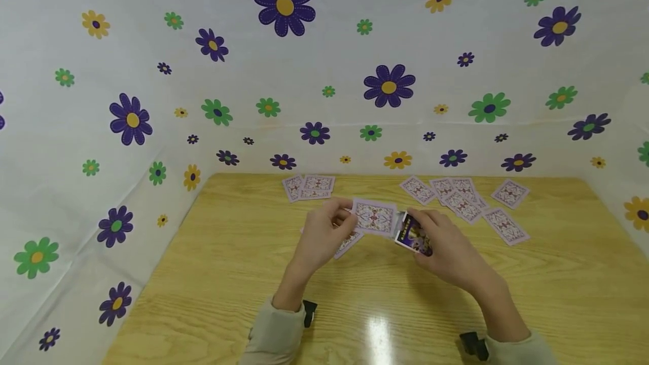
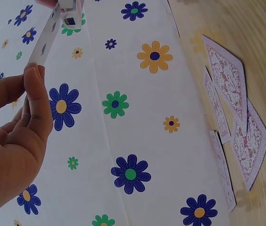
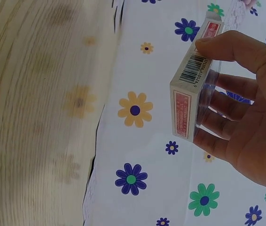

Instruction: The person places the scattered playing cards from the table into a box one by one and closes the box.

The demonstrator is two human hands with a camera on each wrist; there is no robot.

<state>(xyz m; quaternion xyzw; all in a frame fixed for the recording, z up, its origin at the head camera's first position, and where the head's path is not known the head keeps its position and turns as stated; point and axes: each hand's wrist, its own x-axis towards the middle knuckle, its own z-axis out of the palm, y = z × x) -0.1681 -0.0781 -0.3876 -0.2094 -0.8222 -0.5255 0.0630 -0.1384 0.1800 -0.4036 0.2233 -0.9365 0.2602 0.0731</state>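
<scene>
My left hand point(image 1: 323, 234) pinches a playing card point(image 1: 374, 216) by its left end, thumb against fingers, patterned back facing up in the head view. From the side, the left wrist view shows this card point(image 2: 44, 43) edge-on, leading toward the box. My right hand point(image 1: 448, 249) grips a playing-card box point(image 1: 412, 234) with a dark printed front. Its flap end points at the card, whose right end is right at the opening. A barcode and red panels show on the box point(image 3: 189, 87) in the right wrist view. Below the left hand lie more cards point(image 1: 347, 245), partly hidden by it.
Face-down cards lie in groups on the wooden table point(image 1: 228, 275): a small overlapping group point(image 1: 316, 183) at the back left, an overlapping cluster point(image 1: 462, 207) at the back right, and single cards point(image 1: 507, 226) farther right. A flower-patterned cloth point(image 1: 324, 61) hangs behind and at the sides.
</scene>
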